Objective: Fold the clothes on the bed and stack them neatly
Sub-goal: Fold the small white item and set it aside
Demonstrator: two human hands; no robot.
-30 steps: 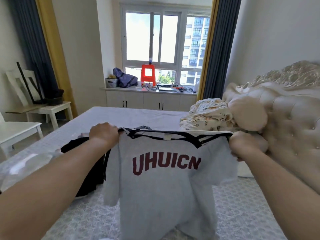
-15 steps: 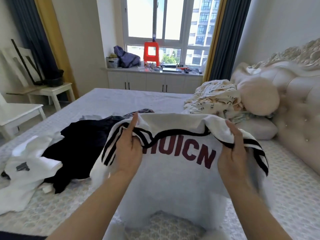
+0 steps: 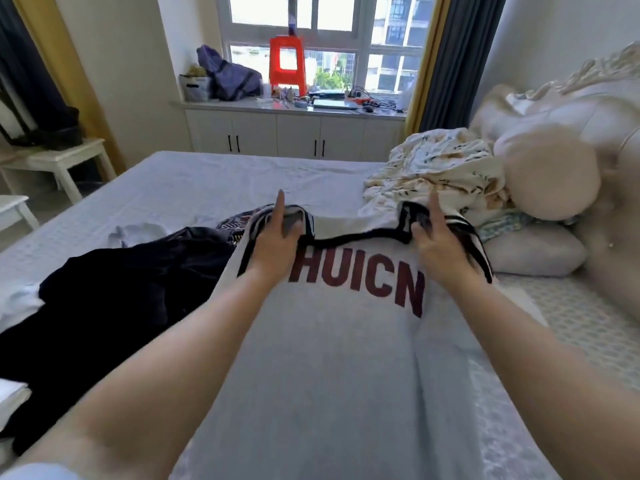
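Your two hands work one grey T-shirt (image 3: 332,358), soft knit with dark red letters and a black-trimmed collar; it lies flat on the bed (image 3: 207,181), print up. Your left hand (image 3: 277,244) pinches the shirt's left shoulder, thumb curled over the fabric; your right hand (image 3: 438,247) pinches its right shoulder likewise. Left of the shirt, touching it, lies one crumpled black garment (image 3: 114,292); beyond that, one white garment (image 3: 138,233). Right of the shirt sits one rumpled patterned blanket (image 3: 440,171).

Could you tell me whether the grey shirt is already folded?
No, the grey shirt lies spread out lettering-up on the bed, with the left hand and right hand at its shoulders.
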